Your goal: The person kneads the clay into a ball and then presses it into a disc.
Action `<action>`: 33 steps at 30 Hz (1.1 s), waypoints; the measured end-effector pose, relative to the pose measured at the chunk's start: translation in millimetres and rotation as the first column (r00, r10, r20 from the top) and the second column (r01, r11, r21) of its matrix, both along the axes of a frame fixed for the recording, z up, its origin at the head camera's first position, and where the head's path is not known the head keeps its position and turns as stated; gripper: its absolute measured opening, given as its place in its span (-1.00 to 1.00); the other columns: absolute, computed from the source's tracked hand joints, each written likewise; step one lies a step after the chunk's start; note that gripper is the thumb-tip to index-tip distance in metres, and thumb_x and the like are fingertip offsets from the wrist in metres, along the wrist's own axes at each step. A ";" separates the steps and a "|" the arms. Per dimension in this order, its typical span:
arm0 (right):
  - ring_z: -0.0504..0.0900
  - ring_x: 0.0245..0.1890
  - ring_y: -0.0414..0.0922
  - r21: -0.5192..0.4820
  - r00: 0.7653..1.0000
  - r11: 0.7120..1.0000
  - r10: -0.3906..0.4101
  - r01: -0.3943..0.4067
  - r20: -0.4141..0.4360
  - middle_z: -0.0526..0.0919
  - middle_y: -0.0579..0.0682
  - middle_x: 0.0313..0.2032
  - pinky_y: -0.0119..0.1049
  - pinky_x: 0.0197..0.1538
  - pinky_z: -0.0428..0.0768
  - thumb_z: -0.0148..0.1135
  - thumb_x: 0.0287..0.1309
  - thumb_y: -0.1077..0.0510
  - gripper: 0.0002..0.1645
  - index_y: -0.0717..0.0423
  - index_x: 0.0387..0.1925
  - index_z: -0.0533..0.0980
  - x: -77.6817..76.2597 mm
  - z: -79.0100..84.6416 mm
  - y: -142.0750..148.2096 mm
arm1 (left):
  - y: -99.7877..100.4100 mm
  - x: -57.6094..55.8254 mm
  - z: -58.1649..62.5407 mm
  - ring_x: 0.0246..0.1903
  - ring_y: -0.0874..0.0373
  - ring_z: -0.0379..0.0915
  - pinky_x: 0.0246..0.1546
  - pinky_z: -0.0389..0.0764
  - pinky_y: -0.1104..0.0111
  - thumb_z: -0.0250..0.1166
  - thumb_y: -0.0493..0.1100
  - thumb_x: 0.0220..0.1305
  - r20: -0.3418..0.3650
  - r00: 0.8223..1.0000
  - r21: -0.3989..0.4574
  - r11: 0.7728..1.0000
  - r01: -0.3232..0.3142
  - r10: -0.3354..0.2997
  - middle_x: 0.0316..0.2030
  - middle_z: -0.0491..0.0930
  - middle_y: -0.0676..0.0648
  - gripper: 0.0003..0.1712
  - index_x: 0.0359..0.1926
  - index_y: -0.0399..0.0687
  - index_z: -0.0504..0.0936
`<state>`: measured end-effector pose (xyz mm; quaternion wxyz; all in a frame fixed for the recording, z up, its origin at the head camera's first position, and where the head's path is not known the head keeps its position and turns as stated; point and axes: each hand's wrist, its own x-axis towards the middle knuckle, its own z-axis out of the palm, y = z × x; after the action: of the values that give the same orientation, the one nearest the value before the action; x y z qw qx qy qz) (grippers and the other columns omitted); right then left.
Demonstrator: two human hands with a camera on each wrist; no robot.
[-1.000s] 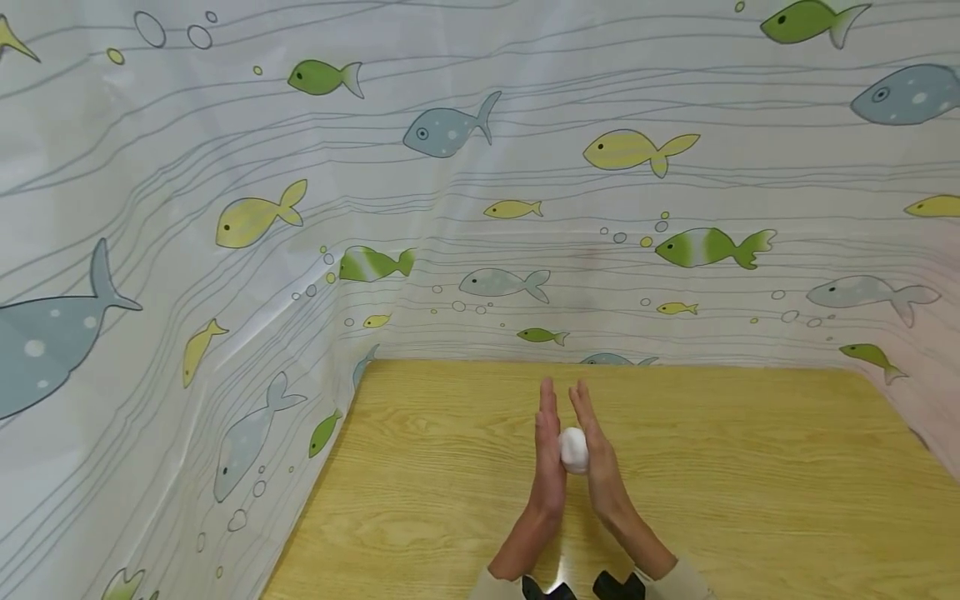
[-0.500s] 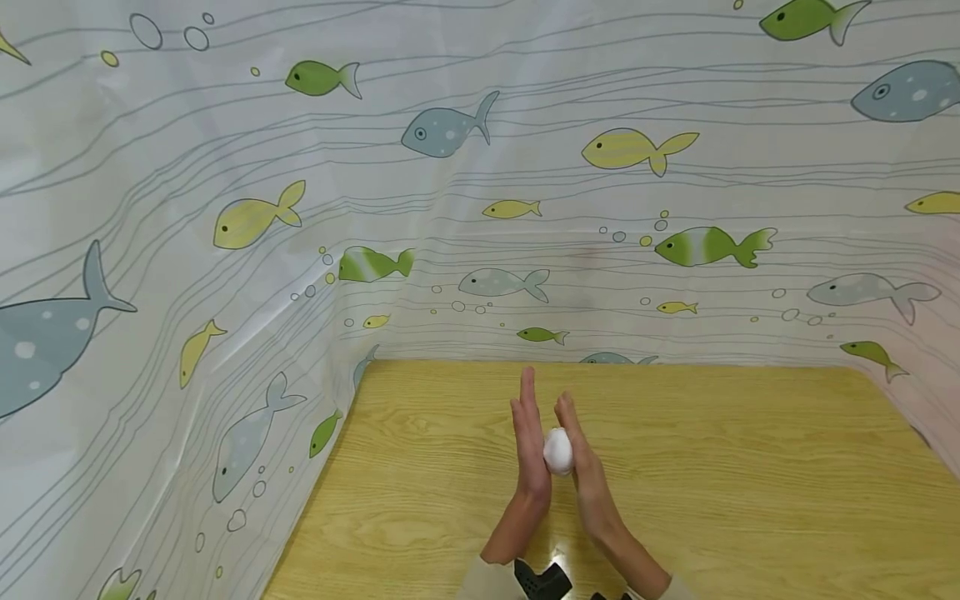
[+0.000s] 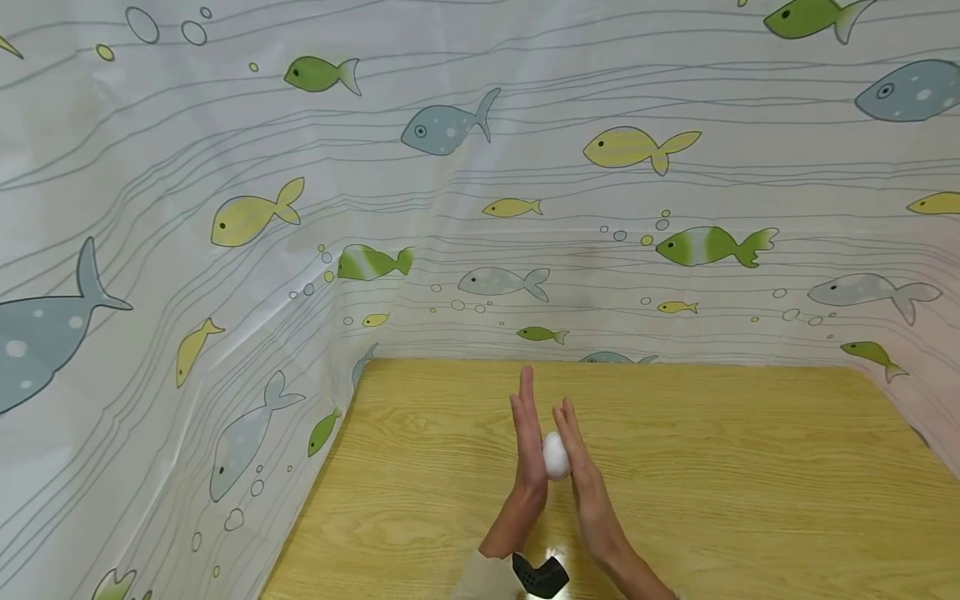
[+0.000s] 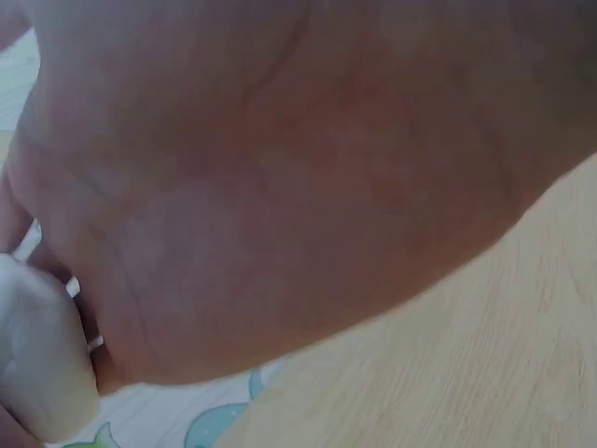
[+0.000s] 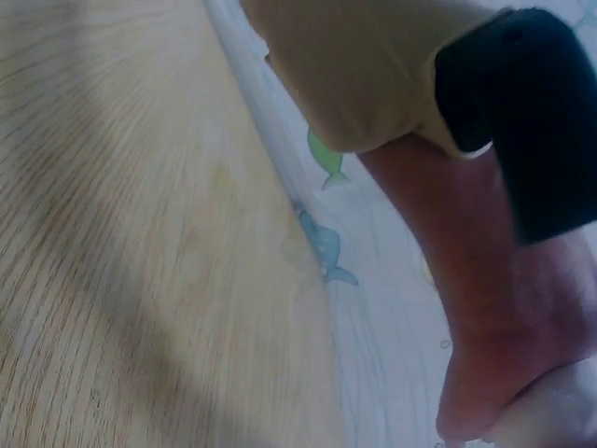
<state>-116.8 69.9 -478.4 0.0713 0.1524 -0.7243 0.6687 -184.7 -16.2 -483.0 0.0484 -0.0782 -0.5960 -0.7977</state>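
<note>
Between my two flat palms sits a smooth white lump [image 3: 556, 456], rounded like an egg and soft-looking, perhaps dough or clay. My left hand [image 3: 529, 446] presses it from the left, fingers straight and pointing away from me. From the other side my right hand [image 3: 588, 479] presses it, its fingers also straight and set a little lower. In the left wrist view the white lump [image 4: 42, 350] shows at the left edge beside the palm. The right wrist view catches only part of the lump [image 5: 555, 415] at the bottom corner, under the left hand's heel.
A yellow wood-grain table [image 3: 750, 467] lies beneath the hands. Behind it and on the left hangs a white sheet [image 3: 420, 192] printed with fish. A black wrist camera [image 3: 542, 576] sits at the left sleeve [image 3: 486, 578].
Both hands have shifted left with the white lump between them. The right hand has slid back toward me against the left, and the lump looks turned and more egg-shaped.
</note>
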 end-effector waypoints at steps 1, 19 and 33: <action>-0.25 0.60 -0.48 0.003 1.000 1.000 0.000 0.000 0.003 -0.23 0.14 0.68 0.53 0.49 -0.23 -0.63 0.66 0.06 -0.36 -0.20 0.65 -0.04 1.2 1.3 -0.3 | -0.5 -0.5 -0.5 0.68 -0.13 -0.56 0.56 -0.49 -0.29 -0.63 0.29 0.60 0.005 1.000 -0.004 1.000 -0.003 0.003 0.69 -0.30 -0.08 -0.19 0.68 0.03 -0.22; -0.09 0.65 -0.38 -0.037 0.987 0.999 -0.029 0.024 -0.160 -0.08 0.19 0.66 -0.78 0.47 -0.09 -0.54 0.63 0.10 -0.33 0.11 0.65 -0.10 -5.3 6.0 3.8 | 3.8 6.6 -11.4 0.67 -0.15 -0.56 0.52 -0.50 -0.35 -0.65 0.30 0.57 0.082 0.991 -0.068 0.991 0.113 -0.108 0.69 -0.29 -0.05 -0.18 0.68 0.09 -0.17; -0.11 0.62 -0.40 0.028 0.982 0.991 -0.124 0.130 -0.142 -0.08 0.06 0.67 -0.76 0.48 -0.12 -0.49 0.62 0.01 -0.32 -0.05 0.66 -0.06 -32.4 -2.8 16.9 | 13.4 17.7 -6.8 0.68 -0.05 -0.50 0.58 -0.46 -0.26 -0.68 0.28 0.59 0.051 0.982 -0.161 0.969 0.188 -0.182 0.69 -0.29 0.03 -0.22 0.68 0.14 -0.23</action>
<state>-149.3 86.8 -481.2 0.1617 0.1538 -0.7380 0.6369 -167.0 -2.9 -489.9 -0.0436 -0.1227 -0.6508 -0.7480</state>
